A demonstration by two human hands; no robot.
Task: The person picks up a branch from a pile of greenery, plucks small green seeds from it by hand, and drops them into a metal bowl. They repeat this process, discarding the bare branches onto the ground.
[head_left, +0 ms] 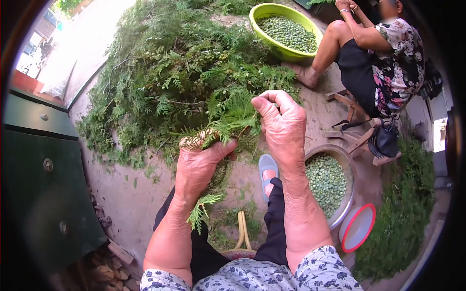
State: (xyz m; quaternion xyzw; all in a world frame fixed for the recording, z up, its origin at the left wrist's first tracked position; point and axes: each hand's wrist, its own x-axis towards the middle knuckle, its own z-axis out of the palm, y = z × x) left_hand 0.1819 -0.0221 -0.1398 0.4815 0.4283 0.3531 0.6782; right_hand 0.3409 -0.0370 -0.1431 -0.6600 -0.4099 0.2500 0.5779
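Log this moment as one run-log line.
left hand: gripping leafy sprig | right hand: fingers curled nearby, hold unclear | ahead: branch heap | right side: basin of small green pieces

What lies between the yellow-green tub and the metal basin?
Head view: the seated person's foot by the yellow-green tub, then mostly bare floor to the metal basin.

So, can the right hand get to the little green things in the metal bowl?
Probably yes. The right hand would have to draw back, but the metal bowl is just beside its forearm, and nothing seems to cover the little green things.
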